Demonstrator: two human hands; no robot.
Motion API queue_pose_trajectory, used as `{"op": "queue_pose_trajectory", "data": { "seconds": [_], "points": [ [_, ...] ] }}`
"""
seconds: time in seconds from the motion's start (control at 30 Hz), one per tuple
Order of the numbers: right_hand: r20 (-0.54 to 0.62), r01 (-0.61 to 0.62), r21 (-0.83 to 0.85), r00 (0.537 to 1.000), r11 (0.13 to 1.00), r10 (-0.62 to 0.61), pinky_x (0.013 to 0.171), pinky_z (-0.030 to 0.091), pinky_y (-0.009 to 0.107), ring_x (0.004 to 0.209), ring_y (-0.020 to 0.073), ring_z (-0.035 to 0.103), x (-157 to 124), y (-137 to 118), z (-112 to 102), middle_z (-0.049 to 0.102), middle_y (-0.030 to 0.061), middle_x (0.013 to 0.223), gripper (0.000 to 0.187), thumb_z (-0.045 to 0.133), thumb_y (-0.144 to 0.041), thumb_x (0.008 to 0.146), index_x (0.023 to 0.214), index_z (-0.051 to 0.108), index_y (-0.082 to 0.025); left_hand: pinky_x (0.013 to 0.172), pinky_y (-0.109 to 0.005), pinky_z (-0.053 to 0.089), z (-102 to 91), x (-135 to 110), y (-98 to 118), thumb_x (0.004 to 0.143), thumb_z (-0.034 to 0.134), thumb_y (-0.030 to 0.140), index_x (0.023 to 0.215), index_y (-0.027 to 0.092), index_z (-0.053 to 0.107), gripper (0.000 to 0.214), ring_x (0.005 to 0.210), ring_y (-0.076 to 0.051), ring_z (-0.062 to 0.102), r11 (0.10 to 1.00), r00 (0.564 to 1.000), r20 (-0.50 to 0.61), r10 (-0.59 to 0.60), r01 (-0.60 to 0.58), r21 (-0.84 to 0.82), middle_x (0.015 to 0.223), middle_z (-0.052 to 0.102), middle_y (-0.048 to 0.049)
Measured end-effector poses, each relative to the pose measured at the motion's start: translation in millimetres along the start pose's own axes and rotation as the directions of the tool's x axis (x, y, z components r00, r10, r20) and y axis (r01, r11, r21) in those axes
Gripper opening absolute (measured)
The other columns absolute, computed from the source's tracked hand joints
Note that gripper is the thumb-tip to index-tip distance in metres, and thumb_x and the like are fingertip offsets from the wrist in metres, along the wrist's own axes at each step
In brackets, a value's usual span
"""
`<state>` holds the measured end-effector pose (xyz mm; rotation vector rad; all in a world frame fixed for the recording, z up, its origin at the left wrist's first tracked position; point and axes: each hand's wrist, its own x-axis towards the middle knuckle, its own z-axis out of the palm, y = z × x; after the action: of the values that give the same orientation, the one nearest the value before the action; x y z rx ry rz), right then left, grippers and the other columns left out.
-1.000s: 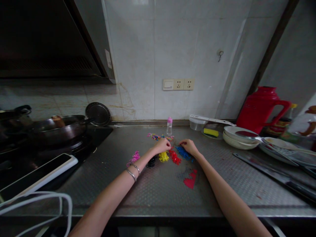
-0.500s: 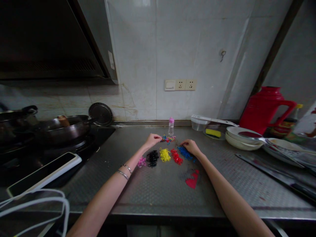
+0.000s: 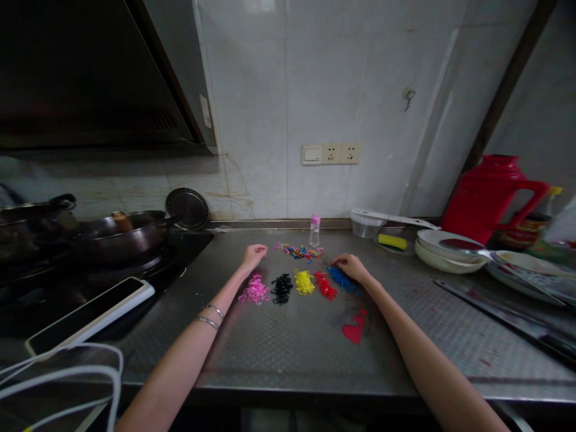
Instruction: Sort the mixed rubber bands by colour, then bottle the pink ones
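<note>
Small rubber bands lie sorted in piles on the steel counter (image 3: 288, 354): pink (image 3: 255, 291), black (image 3: 282, 287), yellow (image 3: 304, 281), red (image 3: 324, 284) and blue (image 3: 341, 279). A mixed-colour pile (image 3: 297, 251) lies behind them beside a small clear bottle with a pink cap (image 3: 314, 230). My left hand (image 3: 253, 255) hovers above the pink pile with its fingers pinched together on a tiny band. At the far edge of the blue pile, my right hand (image 3: 350, 266) rests with its fingers curled on the bands.
A stove with dark pans (image 3: 112, 237) stands at left, a white tablet-like device (image 3: 90, 315) and white cable (image 3: 67, 378) near the front left. At right are stacked plates (image 3: 450, 252), a red jug (image 3: 488, 195), a sponge (image 3: 392, 241) and a red scrap (image 3: 354, 329).
My left hand moved from the mixed pile leftwards, to above the pink pile. My right hand stayed at the blue pile. The camera shifted slightly.
</note>
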<state>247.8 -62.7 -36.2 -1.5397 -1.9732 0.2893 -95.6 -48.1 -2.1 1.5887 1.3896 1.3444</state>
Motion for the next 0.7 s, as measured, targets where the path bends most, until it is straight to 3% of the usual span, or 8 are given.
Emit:
{"op": "queue_pose_trajectory", "data": {
  "seconds": [0.17,0.37,0.53,0.7],
  "points": [
    [-0.046,-0.07,0.04,0.996,0.997,0.072,0.064,0.044,0.02,0.069,0.0135,0.059,6,0,0,0.066,0.0039,0.078,0.03,0.05,-0.017,0.068,0.094,0.064,-0.015,0.046,-0.018,0.035,-13.5,-2,5,0.065,0.056,0.019,0.082,0.009,0.065,0.021,0.046,-0.007,0.047,0.999,0.998,-0.037,-0.041,0.042,0.011,0.054,0.059,-0.0023],
    [0.019,-0.23,0.092,0.973,0.969,0.229,0.046,0.042,0.018,0.048,0.0105,0.055,32,4,-6,0.065,0.0035,0.067,0.038,0.049,-0.02,0.069,0.105,0.058,-0.011,0.046,-0.017,0.034,-25.2,4,3,0.065,0.054,0.019,0.084,0.01,0.064,0.023,0.045,-0.007,0.046,0.999,0.996,-0.076,-0.04,0.041,0.017,0.054,0.058,-0.002],
    [-0.05,-0.147,-0.042,0.988,0.988,0.145,0.062,0.045,0.021,0.068,0.0146,0.061,59,2,-3,0.066,0.0076,0.078,0.031,0.047,-0.016,0.07,0.097,0.063,-0.011,0.045,-0.017,0.034,-25.0,5,1,0.066,0.052,0.018,0.085,0.009,0.064,0.024,0.044,-0.006,0.045,0.999,0.996,-0.079,-0.034,0.036,0.025,0.056,0.058,-0.0019],
    [-0.018,-0.08,-0.221,0.997,0.972,0.078,0.078,0.041,0.023,0.09,0.0185,0.057,69,-3,14,0.063,0.0105,0.096,0.032,0.046,-0.016,0.072,0.098,0.064,-0.016,0.043,-0.017,0.033,-22.2,3,3,0.067,0.051,0.018,0.085,0.009,0.064,0.023,0.044,-0.006,0.045,0.998,0.997,-0.073,-0.038,0.042,0.048,0.055,0.058,-0.0015]
  ]
}}
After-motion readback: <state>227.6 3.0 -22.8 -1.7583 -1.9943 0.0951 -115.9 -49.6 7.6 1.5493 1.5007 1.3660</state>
